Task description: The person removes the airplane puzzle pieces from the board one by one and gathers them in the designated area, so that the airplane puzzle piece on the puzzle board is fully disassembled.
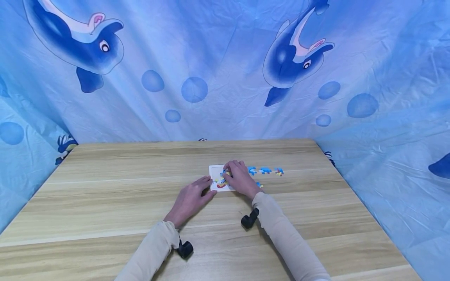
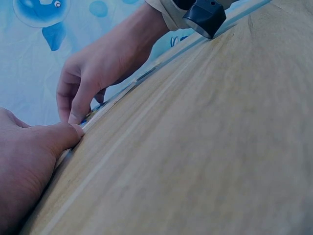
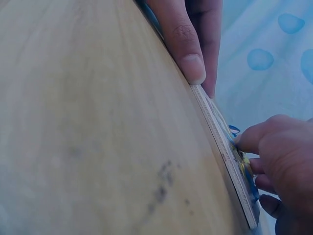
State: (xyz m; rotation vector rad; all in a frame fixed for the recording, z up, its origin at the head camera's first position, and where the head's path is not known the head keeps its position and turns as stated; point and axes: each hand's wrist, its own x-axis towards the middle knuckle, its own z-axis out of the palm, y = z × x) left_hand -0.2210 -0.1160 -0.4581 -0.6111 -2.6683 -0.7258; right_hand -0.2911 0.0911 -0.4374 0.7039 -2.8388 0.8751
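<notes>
While my left hand (image 1: 191, 197) grips a flat white puzzle board (image 1: 216, 172) by its left end, near edge running sideways (long axis unclear), my right hand (image 1: 240, 177) curls over it, can't tell if pinching; knobbly blue pieces (image 1: 265, 170) lie to the right on woodgrain table (image 1: 140, 187).

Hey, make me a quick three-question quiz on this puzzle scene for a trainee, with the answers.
1. True or false: the left hand touches the puzzle board.
2. In the head view, on which side of the puzzle board do the loose pieces lie? A) left, B) right, C) both.
3. Which hand partly covers the pieces set on the puzzle board?

Key: 1. True. 2. B. 3. The right hand.
</notes>
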